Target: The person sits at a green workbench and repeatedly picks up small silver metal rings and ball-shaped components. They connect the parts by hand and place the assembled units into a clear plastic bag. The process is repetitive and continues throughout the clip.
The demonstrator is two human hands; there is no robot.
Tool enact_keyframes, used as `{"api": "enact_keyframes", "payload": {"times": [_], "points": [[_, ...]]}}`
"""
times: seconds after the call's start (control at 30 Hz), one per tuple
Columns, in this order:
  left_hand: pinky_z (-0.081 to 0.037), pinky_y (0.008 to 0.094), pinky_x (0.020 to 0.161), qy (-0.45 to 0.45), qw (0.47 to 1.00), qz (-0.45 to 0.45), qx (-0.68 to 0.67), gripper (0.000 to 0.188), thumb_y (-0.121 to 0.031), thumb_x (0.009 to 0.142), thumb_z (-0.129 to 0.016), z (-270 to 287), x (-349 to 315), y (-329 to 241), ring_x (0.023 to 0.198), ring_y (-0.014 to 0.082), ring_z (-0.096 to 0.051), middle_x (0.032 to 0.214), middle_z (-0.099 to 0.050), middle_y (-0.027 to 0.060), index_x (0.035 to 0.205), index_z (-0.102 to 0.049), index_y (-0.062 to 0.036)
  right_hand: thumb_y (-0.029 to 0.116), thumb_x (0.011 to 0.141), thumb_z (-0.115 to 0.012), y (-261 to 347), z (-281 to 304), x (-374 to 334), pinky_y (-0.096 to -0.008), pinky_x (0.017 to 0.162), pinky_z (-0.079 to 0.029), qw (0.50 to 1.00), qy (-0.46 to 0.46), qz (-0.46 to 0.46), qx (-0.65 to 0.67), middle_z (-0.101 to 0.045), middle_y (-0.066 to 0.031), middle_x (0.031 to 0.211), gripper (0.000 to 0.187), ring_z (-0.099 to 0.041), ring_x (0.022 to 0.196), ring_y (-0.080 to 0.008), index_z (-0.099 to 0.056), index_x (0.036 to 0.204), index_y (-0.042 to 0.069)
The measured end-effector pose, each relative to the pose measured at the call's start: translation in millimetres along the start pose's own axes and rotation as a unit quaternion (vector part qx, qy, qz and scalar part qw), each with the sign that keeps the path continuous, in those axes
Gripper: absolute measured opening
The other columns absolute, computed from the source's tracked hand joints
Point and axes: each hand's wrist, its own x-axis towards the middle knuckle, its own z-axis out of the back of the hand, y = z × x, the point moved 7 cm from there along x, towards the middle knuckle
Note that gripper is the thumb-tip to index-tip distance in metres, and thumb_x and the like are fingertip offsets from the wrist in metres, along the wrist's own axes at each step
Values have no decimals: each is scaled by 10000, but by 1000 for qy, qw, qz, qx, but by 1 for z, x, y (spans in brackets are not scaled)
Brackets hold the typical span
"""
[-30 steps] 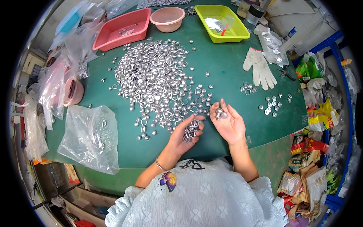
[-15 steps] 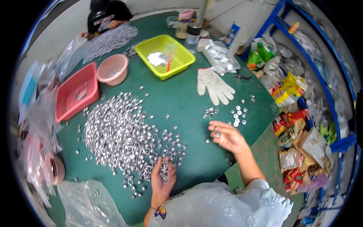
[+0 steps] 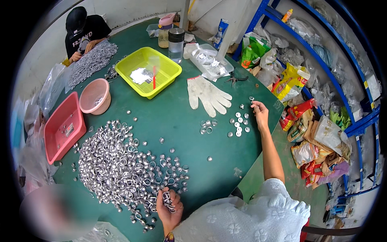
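Observation:
Several silver metal rings lie gathered in my left hand point(image 3: 169, 209), its fingers curled round them at the near edge of a big heap of rings point(image 3: 117, 161). The heap's pieces are domed or looped. My right hand point(image 3: 261, 115) reaches out to the far right, thumb and fingertips pinched together; what they hold is too small and hidden to make out. Just beyond the fingertips is a silver ring point(image 3: 251, 98). Small round discs point(image 3: 238, 124) lie grouped left of that hand, and a few loose rings point(image 3: 209, 130) farther left.
A white glove point(image 3: 207, 96), yellow basket point(image 3: 164, 82), pink bowl point(image 3: 104, 103) and red tray point(image 3: 82, 126) stand beyond the heap. Pliers point(image 3: 236, 79) lie near a clear plastic tray point(image 3: 227, 64). A person point(image 3: 96, 26) works at the far left. Shelves point(image 3: 338, 56) line the right.
My right hand has moved right and away from me, over to the discs. My left hand stays at the heap with its rings. The whole view has shifted.

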Motion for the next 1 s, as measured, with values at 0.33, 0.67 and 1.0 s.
{"api": "enact_keyframes", "payload": {"times": [0.33, 0.67, 1.0], "points": [[-305, 194, 369, -7, 1000, -23, 5, 256, -312, 951, -405, -1, 1, 0, 516, 97, -379, 688, -415, 22, 959, -540, -94, 20, 738, -649, 13, -12, -18, -304, 687, -455, 967, -68, 145, -199, -573, -112, 916, 219, -560, 752, -198, -601, 950, -4], [-313, 196, 377, 0, 1000, -17, 2, 265, -314, 952, -402, -2, 1, 0, 527, 99, -387, 695, -415, 25, 976, -545, -92, 77, 794, -623, -3, 2, -13, -289, 698, -464, 984, -49, 89, -145, -601, -96, 867, 131, -589, 757, -180, -635, 897, -4], [-312, 196, 394, -4, 1000, -15, -1, 266, -317, 953, -393, -2, 0, 0, 554, 101, -394, 709, -412, 24, 982, -537, -94, 118, 738, -708, 10, 18, -33, -298, 720, -468, 972, -70, 108, -195, -587, -113, 919, 235, -582, 796, -211, -626, 926, 3]]}}
